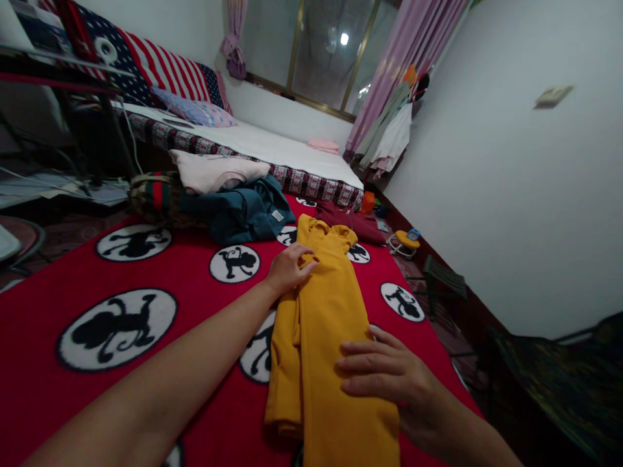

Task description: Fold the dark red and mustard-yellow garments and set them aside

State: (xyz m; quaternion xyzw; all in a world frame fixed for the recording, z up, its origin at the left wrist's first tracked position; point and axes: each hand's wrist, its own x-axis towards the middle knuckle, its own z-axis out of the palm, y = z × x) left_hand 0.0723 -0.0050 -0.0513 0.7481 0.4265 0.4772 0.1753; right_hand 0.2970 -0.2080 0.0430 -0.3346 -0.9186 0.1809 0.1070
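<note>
A pair of mustard-yellow trousers [335, 311] lies folded lengthwise on a red blanket [195, 266] printed with black figures in white circles. The gathered waistband points away from me, and the legs run toward me. My left hand [291, 267] rests at the left edge of the upper part, fingers slightly bent and thumb apart. Lower down on the right side, my right hand [394, 370] is open, its stretched fingers over the cloth. Whether those fingers press on the fabric is hard to tell.
Beyond the trousers lies a dark red garment [353, 220]. Teal clothing [248, 207] and a pale pink garment [219, 170] are heaped at the far left. A bed [272, 146] stands under the window. Along the right wall are a small yellow stool [407, 241] and a folding stool [445, 279].
</note>
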